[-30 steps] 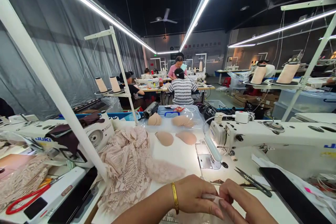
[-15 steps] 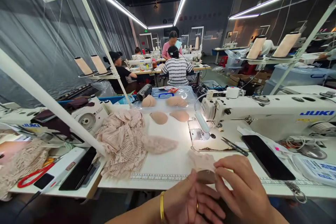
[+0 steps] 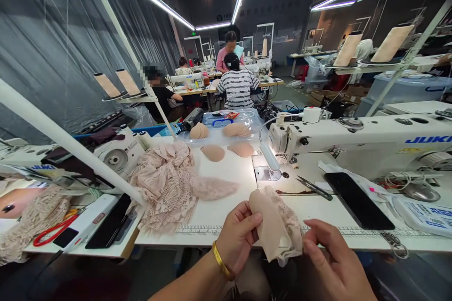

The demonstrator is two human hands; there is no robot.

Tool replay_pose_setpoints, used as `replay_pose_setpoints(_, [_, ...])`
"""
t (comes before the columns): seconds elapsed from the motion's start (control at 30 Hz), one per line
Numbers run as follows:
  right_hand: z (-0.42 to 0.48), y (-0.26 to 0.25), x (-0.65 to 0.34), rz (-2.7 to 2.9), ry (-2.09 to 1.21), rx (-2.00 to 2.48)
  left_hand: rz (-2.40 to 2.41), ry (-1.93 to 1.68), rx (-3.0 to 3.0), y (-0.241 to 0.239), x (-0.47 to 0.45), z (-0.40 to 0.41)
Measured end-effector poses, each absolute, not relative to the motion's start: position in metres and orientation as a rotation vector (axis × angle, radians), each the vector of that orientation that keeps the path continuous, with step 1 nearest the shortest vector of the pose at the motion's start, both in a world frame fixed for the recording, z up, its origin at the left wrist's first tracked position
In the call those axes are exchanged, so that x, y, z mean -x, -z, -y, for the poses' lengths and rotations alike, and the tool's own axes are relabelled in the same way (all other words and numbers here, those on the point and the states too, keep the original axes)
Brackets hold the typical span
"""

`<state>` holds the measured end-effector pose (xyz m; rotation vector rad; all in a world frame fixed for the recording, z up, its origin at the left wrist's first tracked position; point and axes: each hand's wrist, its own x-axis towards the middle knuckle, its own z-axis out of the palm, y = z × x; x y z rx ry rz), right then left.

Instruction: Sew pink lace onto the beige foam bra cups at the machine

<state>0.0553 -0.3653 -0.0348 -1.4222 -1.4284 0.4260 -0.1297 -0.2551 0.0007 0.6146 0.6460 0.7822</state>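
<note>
**Beige cup piece held above the table's near edge**

We hold a beige cup piece (image 3: 273, 225) in the air, just over the front edge of the white table (image 3: 229, 188). Smooth fabric faces us; lace trim shows along its right side. Our left hand (image 3: 238, 235) grips it, thumb and fingers pinched on its left edge, with a gold bangle (image 3: 221, 261) at the wrist. Our right hand (image 3: 332, 263) sits low and to the right, its thumb tip meeting the piece's lower right corner. We cannot tell whether those fingers grip or only touch.

A printed ruler strip (image 3: 212, 229) runs along the table edge below the piece. To the left lies a heap of pink lace (image 3: 165, 183). Two foam cups (image 3: 213, 152) rest further back, side by side. The white sewing machine (image 3: 353, 143) stands to the right, with thread snips (image 3: 314, 188) and a black phone (image 3: 356, 200) lying in front of it. A person in a striped shirt (image 3: 237, 88) sits at a far table, back to us.
</note>
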Motion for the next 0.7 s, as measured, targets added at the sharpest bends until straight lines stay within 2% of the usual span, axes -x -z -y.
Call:
replay_pose_setpoints(0.1, [0.365, 0.033, -0.036, 0.892, -1.155, 1.381, -0.603, -0.790, -0.599, 0.003, 0.130, 0.258])
replay_pose_setpoints(0.17, [0.361, 0.031, -0.024, 0.685, -1.396, 1.226, -0.585, -0.773, -0.584, 0.007, 0.129, 0.262])
replay_pose_setpoints(0.33, [0.342, 0.024, -0.024, 0.476, -1.221, 1.090, -0.625, -0.644, -0.569, 0.013, 0.127, 0.268])
replay_pose_setpoints(0.5, [0.338, 0.024, -0.024, 0.699, -1.011, 1.254, -0.645, -0.752, -0.669, 0.010, 0.121, 0.262])
replay_pose_setpoints(0.7, [0.338, 0.029, -0.034, 0.508, -1.130, 1.145, -0.621, -0.746, -0.595, 0.006, 0.117, 0.251])
